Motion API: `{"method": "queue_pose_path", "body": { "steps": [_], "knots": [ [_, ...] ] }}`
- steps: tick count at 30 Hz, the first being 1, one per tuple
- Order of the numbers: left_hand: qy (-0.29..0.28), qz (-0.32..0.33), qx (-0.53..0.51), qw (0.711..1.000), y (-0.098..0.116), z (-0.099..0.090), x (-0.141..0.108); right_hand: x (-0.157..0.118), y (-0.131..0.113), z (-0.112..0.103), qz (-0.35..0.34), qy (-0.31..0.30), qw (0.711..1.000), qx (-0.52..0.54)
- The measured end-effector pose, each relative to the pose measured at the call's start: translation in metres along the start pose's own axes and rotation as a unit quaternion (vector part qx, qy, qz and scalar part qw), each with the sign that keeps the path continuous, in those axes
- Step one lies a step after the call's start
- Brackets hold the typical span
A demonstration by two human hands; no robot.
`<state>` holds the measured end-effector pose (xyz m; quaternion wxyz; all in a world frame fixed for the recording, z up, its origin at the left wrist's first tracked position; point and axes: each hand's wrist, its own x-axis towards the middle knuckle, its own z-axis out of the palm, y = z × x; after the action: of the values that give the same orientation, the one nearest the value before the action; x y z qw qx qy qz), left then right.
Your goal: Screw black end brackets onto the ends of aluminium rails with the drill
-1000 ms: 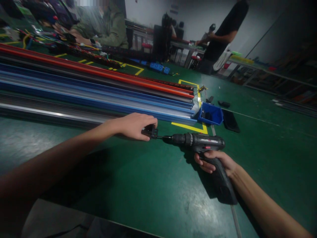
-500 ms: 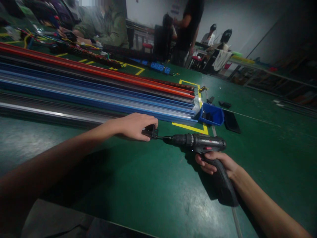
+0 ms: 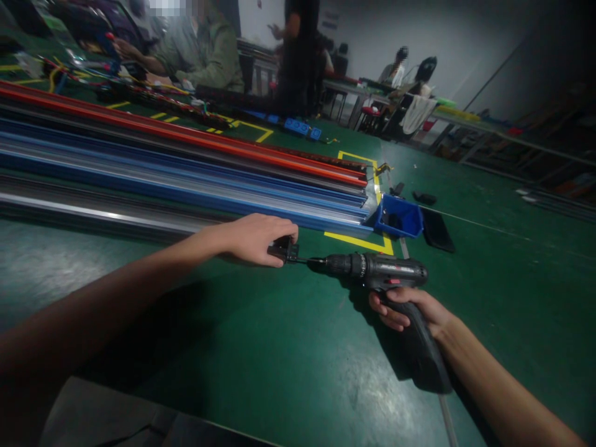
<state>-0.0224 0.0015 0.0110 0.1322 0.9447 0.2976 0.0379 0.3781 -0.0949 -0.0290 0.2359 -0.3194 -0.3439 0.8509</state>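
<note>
My left hand (image 3: 258,239) is closed around a small black part (image 3: 283,250) at the end of the dark metal profile (image 3: 112,215). In my right hand (image 3: 414,307) is a black power drill (image 3: 391,272), gripped by its handle and lying level, chuck to the left. The drill's thin bit (image 3: 302,260) reaches the black part; its exact contact point is too small to tell. Blue profiles (image 3: 233,186) and a red profile (image 3: 209,139) lie beyond my left hand.
A blue bin (image 3: 403,217) with dark pieces stands past the drill, beside a black flat object (image 3: 437,230). Wires (image 3: 162,99) lie at the back left of the green table (image 3: 288,347). A person in a green jacket (image 3: 209,53) works across it; other people are farther back.
My hands, the drill and the black part hold nearly the same place. In the background, a standing person in dark clothes has moved left.
</note>
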Motion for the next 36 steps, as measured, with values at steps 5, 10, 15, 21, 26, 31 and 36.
{"method": "queue_pose_path", "body": {
  "steps": [5,10,15,21,26,31,36],
  "knots": [
    [-0.002,-0.004,-0.004,1.0,0.0025,-0.0019,-0.0001,-0.0002,0.0007,-0.0006,0.008,0.01,1.0,0.01],
    [-0.001,-0.003,-0.005,1.0,0.002,-0.0016,-0.0005,0.0005,0.0003,0.0012,0.005,-0.001,1.0,0.013],
    [-0.004,-0.006,-0.005,1.0,0.0007,-0.0004,-0.0004,0.0009,0.0005,0.0,-0.001,-0.001,1.0,0.012],
    [-0.003,-0.008,-0.005,1.0,0.0001,0.0003,-0.0001,0.0004,0.0016,-0.002,-0.002,-0.005,1.0,0.012],
    [-0.004,-0.007,-0.01,1.0,0.0019,-0.0012,-0.0002,0.0003,0.0021,-0.0021,0.007,-0.013,1.0,0.022],
    [-0.01,-0.013,-0.007,1.0,0.0038,-0.0022,-0.0001,0.0004,0.0022,-0.0017,0.002,-0.012,1.0,0.027],
    [-0.012,-0.019,-0.006,1.0,0.0055,-0.003,0.0004,-0.0001,0.0021,-0.0008,-0.001,-0.011,1.0,0.028]
  ]
}}
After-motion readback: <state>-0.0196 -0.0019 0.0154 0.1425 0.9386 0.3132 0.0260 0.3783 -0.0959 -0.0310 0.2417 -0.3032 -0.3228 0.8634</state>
